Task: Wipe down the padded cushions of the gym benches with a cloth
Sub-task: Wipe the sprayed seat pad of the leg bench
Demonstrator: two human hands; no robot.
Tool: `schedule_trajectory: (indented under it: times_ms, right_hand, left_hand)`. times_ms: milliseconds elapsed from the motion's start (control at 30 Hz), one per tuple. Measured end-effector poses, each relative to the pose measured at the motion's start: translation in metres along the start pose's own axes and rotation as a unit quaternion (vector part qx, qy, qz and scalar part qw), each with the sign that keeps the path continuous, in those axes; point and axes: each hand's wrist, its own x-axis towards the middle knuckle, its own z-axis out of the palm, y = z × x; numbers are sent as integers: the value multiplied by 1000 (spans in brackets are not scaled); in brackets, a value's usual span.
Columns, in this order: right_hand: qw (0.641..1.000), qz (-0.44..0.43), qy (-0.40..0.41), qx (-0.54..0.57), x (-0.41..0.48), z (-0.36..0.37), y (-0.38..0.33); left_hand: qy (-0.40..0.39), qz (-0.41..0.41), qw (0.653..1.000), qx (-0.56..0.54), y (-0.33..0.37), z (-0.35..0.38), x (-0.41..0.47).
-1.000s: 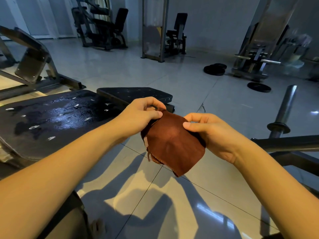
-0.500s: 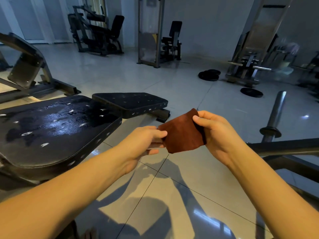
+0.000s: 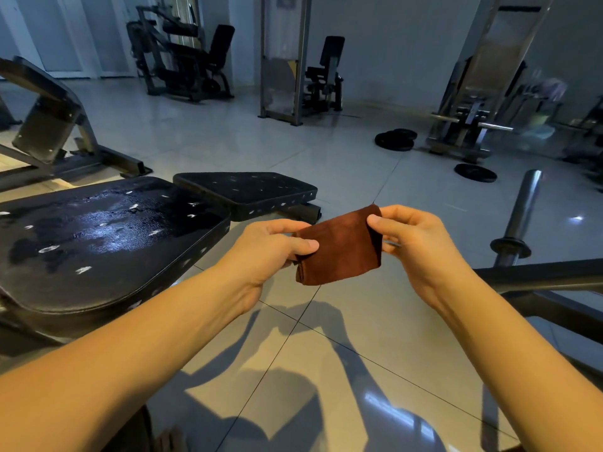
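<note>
Hands: left hand [image 3: 268,252] and right hand [image 3: 421,247], mid-frame, each pinch an opposite edge of the folded rust-brown fabric cloth [image 3: 339,249].
Cloth: held in the air, right of the bench, touching neither pad.
Grip: keep the fold flat so it gives a broad wiping face.
Cushion: long black padded bench cushion [image 3: 98,252], centre left, glistens and looks wet; overlap the strokes.
Seat: smaller black padded seat [image 3: 248,189] lies beyond it.

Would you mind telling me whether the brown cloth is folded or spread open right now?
Folded. The cloth forms a compact rectangle with doubled layers showing at its lower left corner, pinched between the left hand and right hand.

A gym: padded bench [image 3: 98,243], weight plates [image 3: 394,140], machines [image 3: 182,60] (tiled floor).
</note>
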Motion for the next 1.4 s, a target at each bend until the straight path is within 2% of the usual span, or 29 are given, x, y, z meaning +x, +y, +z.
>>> schedule_trajectory:
  times_ms: [100,267,400,500,567,667,833,967,1067,1200,1300,1400]
  right_hand:
    - [998,-40,11,-46,0,-2,0]
    - [996,-36,-68,-33,-2,2,-3]
    - [999,10,-29,-23,-4,11,-4]
    - [996,80,-22,35,-4,12,-9]
    - [989,104,-93,55,-5,8,-13]
    - [967,103,-232,-14,-12,7,-16]
    - [962,77,-262,-15,-13,17,-10]
    - [952,89,-292,12,-12,20,-7]
    - [960,103,-256,-43,-11,23,-8]
    - [969,107,-138,-176,-13,35,1]
    - [971,114,-86,-192,-14,42,7]
    - [970,143,-62,-185,-15,45,8]
  left_hand:
    - [-2,29,999,28,7,-5,-1]
    - [-16,49,996,79,16,-12,-3]
    - [-96,23,987,123,19,-21,-8]
    - [-130,38,983,122,19,-28,-10]
    - [-124,60,987,89,20,-31,-8]
    - [-125,53,988,67,22,-33,-7]
    - [-110,52,990,69,22,-37,-4]
    - [-98,71,990,74,20,-38,2]
    - [-59,114,984,120,17,-37,6]
    - [-9,214,934,287,9,-27,-2]
    - [-5,164,911,379,2,-19,-4]
    - [34,130,914,383,-4,-16,1]
